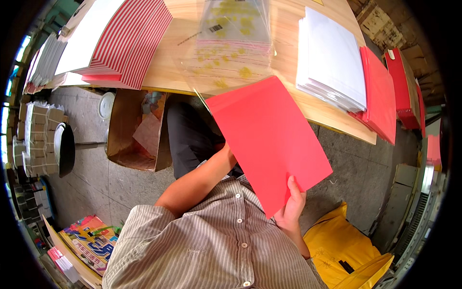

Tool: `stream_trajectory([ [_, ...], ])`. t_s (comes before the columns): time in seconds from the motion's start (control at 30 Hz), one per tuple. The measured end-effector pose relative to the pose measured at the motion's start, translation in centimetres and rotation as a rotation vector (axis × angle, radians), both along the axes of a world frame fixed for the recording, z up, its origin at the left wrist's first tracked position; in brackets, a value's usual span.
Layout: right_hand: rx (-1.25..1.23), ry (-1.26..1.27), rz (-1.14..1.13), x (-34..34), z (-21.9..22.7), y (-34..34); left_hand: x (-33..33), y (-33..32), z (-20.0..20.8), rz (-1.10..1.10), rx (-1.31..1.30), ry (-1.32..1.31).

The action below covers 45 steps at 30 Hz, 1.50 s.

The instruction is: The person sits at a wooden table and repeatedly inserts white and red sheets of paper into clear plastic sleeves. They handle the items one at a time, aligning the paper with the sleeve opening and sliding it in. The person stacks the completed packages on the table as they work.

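Observation:
A red sheet or folder [274,139], flat and faintly creased near its far end, is held tilted in front of my body. My right hand [292,208] is closed on its near right edge, thumb on top and fingers underneath. My left forearm [198,184] reaches behind the sheet, and that hand's fingers are hidden by it. The sheet's far end overlaps the table edge, close to clear plastic bags [231,58] with yellow flower prints lying on the wooden table [178,53].
Red-and-white striped sheets [137,41] are stacked at the table's left. A white stack [332,58] and a red stack [378,96] lie on the right. Below stand an open cardboard box [122,127] and a yellow bag [341,245]. A round stool [64,149] is at left.

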State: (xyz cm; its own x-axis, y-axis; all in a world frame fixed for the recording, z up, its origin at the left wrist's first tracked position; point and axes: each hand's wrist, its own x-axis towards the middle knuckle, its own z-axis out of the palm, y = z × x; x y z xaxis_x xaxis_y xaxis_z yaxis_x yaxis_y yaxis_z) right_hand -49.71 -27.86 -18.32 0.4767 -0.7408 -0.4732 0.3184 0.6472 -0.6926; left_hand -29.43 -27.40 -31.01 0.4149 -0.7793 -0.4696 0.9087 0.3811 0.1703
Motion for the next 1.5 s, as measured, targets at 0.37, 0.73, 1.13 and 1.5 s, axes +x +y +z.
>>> stream_trajectory([
  [0.37, 0.027, -0.05, -0.001, -0.2, 0.3, -0.2, -0.4, 0.4, -0.3, -0.032, 0.02, -0.031],
  [0.73, 0.038, -0.063, 0.028, -1.1, 0.2, -0.2, -1.2, -0.4, -0.2, -0.067, 0.018, -0.04],
  [1.13, -0.009, -0.034, 0.012, -1.4, 0.4, 0.4, -2.0, -0.9, -0.2, -0.088, 0.014, -0.045],
  [1.5, -0.033, -0.049, -0.041, -1.1, 0.8, 0.5, -2.7, -1.4, -0.1, -0.101, 0.01, -0.058],
])
